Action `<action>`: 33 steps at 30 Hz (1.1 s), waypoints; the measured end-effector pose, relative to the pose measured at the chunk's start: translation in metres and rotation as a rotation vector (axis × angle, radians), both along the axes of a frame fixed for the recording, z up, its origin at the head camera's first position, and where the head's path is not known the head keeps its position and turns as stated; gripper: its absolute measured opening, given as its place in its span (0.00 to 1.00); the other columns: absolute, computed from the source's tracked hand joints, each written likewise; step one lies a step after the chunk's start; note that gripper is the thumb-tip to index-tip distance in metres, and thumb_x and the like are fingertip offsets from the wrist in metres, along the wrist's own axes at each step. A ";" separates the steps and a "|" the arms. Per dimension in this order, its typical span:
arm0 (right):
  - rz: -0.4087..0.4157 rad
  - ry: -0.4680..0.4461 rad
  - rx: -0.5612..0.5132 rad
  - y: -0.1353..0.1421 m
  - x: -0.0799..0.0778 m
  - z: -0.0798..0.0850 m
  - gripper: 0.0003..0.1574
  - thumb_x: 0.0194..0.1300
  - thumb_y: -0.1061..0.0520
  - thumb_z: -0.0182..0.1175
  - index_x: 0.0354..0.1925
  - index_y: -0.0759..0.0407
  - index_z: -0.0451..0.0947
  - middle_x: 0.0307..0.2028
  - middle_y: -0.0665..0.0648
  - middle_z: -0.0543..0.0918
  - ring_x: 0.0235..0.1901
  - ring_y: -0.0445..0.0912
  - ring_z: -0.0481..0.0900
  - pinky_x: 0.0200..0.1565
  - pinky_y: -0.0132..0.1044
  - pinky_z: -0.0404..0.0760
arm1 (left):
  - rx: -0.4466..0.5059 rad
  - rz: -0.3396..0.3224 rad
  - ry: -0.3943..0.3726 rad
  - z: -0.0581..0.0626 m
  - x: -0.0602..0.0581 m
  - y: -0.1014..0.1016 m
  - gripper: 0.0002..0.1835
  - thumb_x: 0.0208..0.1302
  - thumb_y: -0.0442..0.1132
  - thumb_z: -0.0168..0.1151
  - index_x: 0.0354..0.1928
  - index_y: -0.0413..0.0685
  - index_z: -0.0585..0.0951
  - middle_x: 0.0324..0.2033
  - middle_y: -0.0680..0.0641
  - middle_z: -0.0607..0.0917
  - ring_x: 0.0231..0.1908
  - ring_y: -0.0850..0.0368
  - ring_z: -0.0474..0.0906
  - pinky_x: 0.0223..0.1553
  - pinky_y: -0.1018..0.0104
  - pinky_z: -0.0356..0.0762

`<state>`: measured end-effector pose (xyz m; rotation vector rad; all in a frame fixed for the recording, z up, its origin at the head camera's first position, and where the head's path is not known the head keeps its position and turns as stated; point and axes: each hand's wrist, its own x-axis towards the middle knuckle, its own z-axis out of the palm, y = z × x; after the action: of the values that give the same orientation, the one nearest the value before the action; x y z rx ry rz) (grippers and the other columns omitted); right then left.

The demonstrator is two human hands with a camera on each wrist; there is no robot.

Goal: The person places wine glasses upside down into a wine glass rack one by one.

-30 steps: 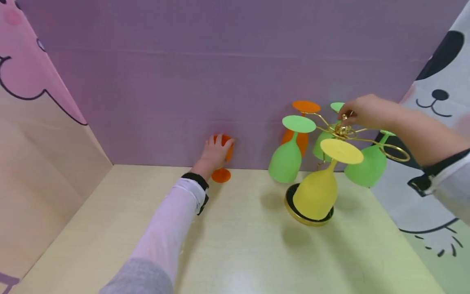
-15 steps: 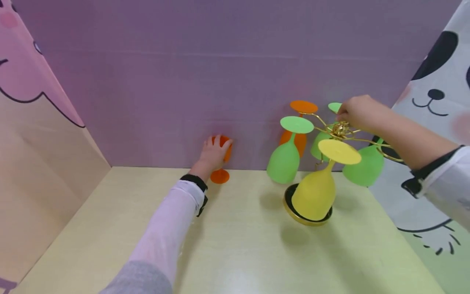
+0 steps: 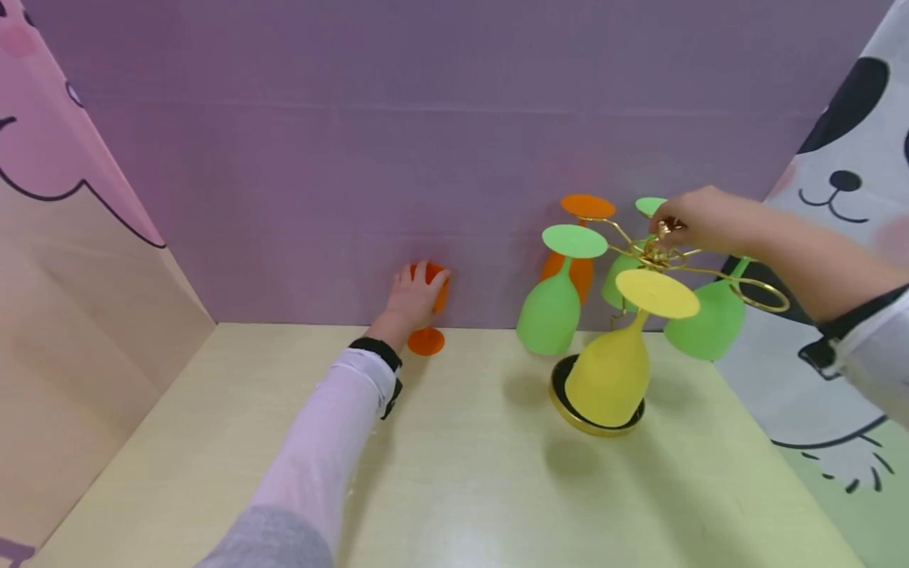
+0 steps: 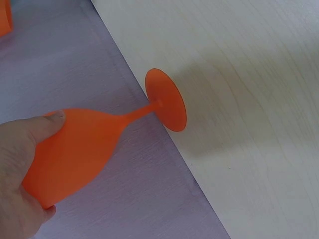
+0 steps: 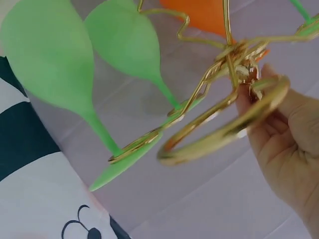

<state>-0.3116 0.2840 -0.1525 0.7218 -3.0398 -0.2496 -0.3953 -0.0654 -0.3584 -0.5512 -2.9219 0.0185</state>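
Observation:
In the head view my left hand [image 3: 412, 298] grips the bowl of an orange wine glass [image 3: 426, 341] that stands upright at the table's back edge. The left wrist view shows the thumb lying along the bowl of this orange glass [image 4: 82, 149]. My right hand [image 3: 703, 217] pinches the top knob of a gold wine glass rack [image 3: 656, 254]. Upside down from its arms hang a yellow glass [image 3: 612, 375], an orange one [image 3: 588, 207] and several green ones [image 3: 550, 312]. One gold ring [image 5: 224, 129] near the right hand holds no glass.
Below the yellow glass is the rack's round black and gold base [image 3: 589, 426] on the pale wooden table [image 3: 454, 473]. A purple back wall [image 3: 341, 173] rises behind, with printed panels left and right [image 3: 838, 237].
The right wrist and forearm swung left, then back right, and the fingers shifted on the knob. The left hand, its orange glass and the hanging glasses stay nearly where they were.

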 end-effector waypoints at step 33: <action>-0.012 -0.043 0.008 -0.001 0.001 0.002 0.08 0.59 0.55 0.57 0.33 0.60 0.77 0.21 0.50 0.76 0.23 0.42 0.70 0.29 0.37 0.69 | -0.013 0.006 -0.019 0.001 -0.001 0.006 0.36 0.58 0.48 0.56 0.66 0.63 0.50 0.63 0.37 0.50 0.60 0.34 0.48 0.63 0.48 0.48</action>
<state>-0.3110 0.2832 -0.1501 0.7183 -3.0866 -0.2495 -0.3963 -0.0592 -0.3571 -0.5479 -2.9443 0.0326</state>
